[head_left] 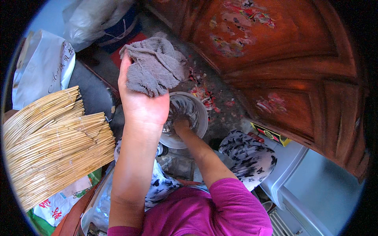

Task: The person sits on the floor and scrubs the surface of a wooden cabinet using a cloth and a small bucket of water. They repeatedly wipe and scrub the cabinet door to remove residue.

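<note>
My left hand (141, 103) is raised with the palm turned up and the fingers behind a crumpled grey cloth (155, 67), which it holds. The cloth looks damp and bunched, with folds across it. Lower down, my right hand (182, 125) reaches into a round whitish bucket (202, 118) of water on the floor. Its fingers are under the water and cannot be made out. The bucket stands between my left forearm and the wooden door.
A reddish-brown wooden door (275, 59) with torn paper remnants fills the right side. Colourful scraps (204, 98) litter the floor beside the bucket. Bundled straw-coloured stalks (59, 145) lie at the left, below a white bag (43, 67). A yellow-and-black box (269, 134) sits at the right.
</note>
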A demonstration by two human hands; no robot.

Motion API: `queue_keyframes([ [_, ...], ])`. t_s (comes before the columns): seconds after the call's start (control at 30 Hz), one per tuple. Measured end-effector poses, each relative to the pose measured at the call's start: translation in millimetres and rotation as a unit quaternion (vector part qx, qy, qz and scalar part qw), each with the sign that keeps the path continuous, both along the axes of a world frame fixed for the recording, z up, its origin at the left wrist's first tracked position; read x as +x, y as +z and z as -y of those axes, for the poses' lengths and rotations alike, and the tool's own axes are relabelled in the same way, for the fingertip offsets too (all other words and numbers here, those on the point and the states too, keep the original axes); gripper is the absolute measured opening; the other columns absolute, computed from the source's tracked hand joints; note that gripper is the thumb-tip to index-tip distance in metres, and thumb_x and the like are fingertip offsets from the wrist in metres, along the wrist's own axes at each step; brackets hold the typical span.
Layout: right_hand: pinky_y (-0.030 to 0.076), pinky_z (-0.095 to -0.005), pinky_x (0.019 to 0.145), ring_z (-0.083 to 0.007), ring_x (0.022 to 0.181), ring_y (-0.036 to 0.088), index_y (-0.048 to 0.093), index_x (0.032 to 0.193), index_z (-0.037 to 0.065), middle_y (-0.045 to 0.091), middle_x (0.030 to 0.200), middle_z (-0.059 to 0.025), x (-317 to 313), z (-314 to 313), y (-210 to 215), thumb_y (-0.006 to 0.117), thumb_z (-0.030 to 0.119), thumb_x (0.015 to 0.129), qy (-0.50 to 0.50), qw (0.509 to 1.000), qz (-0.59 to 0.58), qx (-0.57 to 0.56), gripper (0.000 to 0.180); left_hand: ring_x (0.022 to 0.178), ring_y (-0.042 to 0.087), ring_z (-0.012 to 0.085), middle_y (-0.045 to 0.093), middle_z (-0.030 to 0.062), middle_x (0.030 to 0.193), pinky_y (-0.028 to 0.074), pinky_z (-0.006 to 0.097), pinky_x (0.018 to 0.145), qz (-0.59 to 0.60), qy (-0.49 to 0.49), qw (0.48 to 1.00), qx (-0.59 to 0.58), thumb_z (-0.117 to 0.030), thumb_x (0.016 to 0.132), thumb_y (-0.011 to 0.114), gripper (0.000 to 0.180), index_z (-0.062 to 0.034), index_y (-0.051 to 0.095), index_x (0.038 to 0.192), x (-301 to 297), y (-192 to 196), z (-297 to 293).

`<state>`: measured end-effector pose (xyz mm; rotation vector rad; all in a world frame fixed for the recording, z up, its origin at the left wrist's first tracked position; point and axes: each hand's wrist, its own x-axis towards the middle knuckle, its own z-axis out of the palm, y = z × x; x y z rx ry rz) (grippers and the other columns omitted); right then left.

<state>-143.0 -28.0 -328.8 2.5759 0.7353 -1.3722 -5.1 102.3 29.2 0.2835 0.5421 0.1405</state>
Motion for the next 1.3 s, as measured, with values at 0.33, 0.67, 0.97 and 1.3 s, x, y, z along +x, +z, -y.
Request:
queue_keyframes([
  [0.33, 0.039, -0.0535, 0.110, -0.0388, 0.138, 0.042, 0.057, 0.139, 0.014, 0.050, 0.143, -0.0192, 3, 26, 17, 0.074, 0.039, 0.072, -0.047, 0.995, -0.090, -0.015, 0.073, 0.120, 0.059, 0.0256, 0.064, 0.0076, 0.128, 0.041, 0.042, 0.108, 0.015, -0.011, 1.000, -0.018, -0.040, 0.101, 0.052, 0.040, -0.0094, 0.061, 0.125, -2, -4, 11],
  [0.67, 0.051, -0.0468, 0.097, -0.0352, 0.112, 0.065, 0.069, 0.118, 0.014, 0.067, 0.123, -0.0174, -10, 45, 65, 0.074, 0.037, 0.071, -0.011, 0.995, -0.068, 0.069, 0.053, 0.115, 0.061, 0.0249, 0.066, 0.0094, 0.121, 0.046, 0.040, 0.103, 0.048, -0.027, 0.998, -0.016, -0.039, 0.102, 0.049, 0.039, -0.0072, 0.062, 0.121, -1, 0, 18],
  [0.97, 0.050, -0.0457, 0.093, -0.0351, 0.113, 0.060, 0.066, 0.117, 0.019, 0.062, 0.117, -0.0154, -4, 62, 145, 0.071, 0.019, 0.082, -0.156, 0.960, -0.018, 0.230, 0.036, 0.116, 0.061, 0.0250, 0.067, 0.0074, 0.120, 0.043, 0.042, 0.106, 0.031, -0.011, 0.999, -0.017, -0.034, 0.101, 0.049, 0.033, -0.0099, 0.065, 0.117, 0, 1, 19],
  [1.3, 0.049, -0.0480, 0.097, -0.0406, 0.113, 0.059, 0.066, 0.125, 0.024, 0.059, 0.120, -0.0202, -19, 59, 127, 0.073, 0.022, 0.085, -0.217, 0.937, 0.070, 0.265, 0.042, 0.118, 0.060, 0.0258, 0.066, 0.0067, 0.124, 0.043, 0.042, 0.108, 0.054, -0.028, 0.998, 0.006, -0.035, 0.099, 0.054, 0.036, -0.0093, 0.063, 0.121, 3, -8, 32],
])
